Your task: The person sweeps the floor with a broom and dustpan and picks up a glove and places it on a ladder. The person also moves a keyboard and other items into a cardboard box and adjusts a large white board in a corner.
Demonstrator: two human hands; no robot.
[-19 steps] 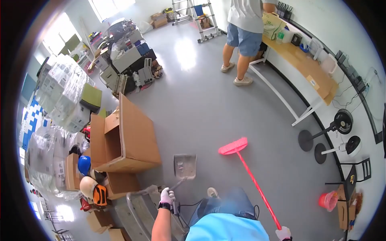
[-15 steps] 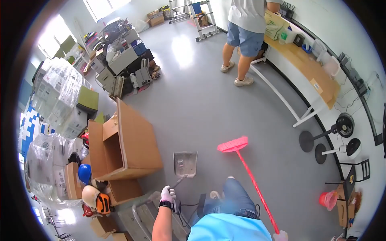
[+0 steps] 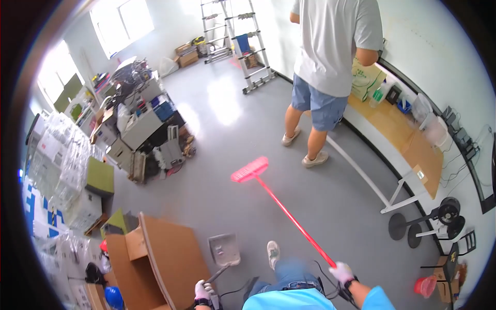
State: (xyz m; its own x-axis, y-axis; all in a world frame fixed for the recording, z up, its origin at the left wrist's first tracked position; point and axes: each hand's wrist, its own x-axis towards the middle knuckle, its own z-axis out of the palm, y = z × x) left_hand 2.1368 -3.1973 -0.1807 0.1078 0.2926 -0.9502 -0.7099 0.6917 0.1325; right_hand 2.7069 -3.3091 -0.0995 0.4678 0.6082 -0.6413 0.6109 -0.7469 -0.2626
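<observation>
My right hand (image 3: 341, 272), in a white glove, is closed round the upper end of a red broom handle. From there the broom (image 3: 250, 170) reaches forward and left, its pink bristle head over the grey floor in front of me. At the lower left, my gloved left hand (image 3: 203, 290) grips the dark handle of a dustpan (image 3: 225, 249). The dustpan's grey pan lies in front of that hand, beside a large open cardboard box (image 3: 175, 253); some small bits seem to lie in it.
Ahead, a person (image 3: 330, 67) in a grey shirt stands at a wooden-topped table (image 3: 398, 134). Two fans (image 3: 398, 227) and a red bin (image 3: 424, 285) stand at the right. Piled equipment (image 3: 150, 124) and wrapped boxes (image 3: 62, 155) line the left. A ladder (image 3: 248, 46) stands at the back.
The broom head has swung left and farther forward. My right hand has come up into fuller view with it. My view has tilted up, and one foot has stepped forward.
</observation>
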